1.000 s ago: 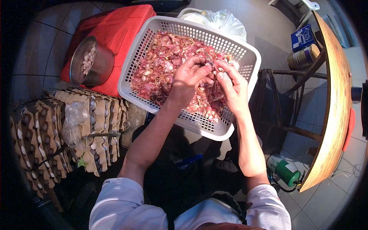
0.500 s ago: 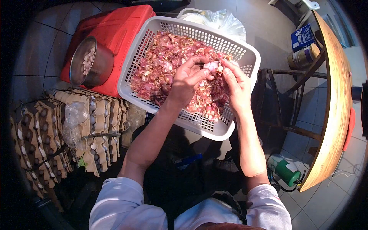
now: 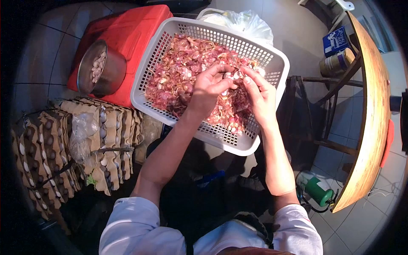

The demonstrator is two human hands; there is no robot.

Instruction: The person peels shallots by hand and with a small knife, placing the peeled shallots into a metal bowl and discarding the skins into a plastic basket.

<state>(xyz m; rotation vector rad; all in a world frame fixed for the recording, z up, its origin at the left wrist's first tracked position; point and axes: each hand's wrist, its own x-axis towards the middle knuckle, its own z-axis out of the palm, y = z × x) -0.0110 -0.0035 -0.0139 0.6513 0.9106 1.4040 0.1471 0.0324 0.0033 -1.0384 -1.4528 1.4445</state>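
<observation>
Over a grey perforated basket (image 3: 195, 127), my two hands are close together. The basket holds many reddish-pink cloves and loose skins (image 3: 178, 63), which look like garlic or shallots. My left hand (image 3: 210, 87) is closed around a small pale pink bulb piece (image 3: 229, 75), its thumb and fingers curled. Beside it, my right hand (image 3: 260, 91) has its thumb and index finger pinched near the bulb piece; what lies between those fingertips is too small to make out.
A metal pot (image 3: 114, 72) of pale cloves stands on a red box (image 3: 136, 34) at left. Egg trays (image 3: 114, 140) are stacked below it. A plastic bag (image 3: 250, 25) lies behind the basket. At right are a wooden table (image 3: 367, 110) and a green canister (image 3: 316, 190).
The bulb between my hands looks smaller and less exposed than before. My right fingers have shifted slightly, and its index finger now extends over the thumb.
</observation>
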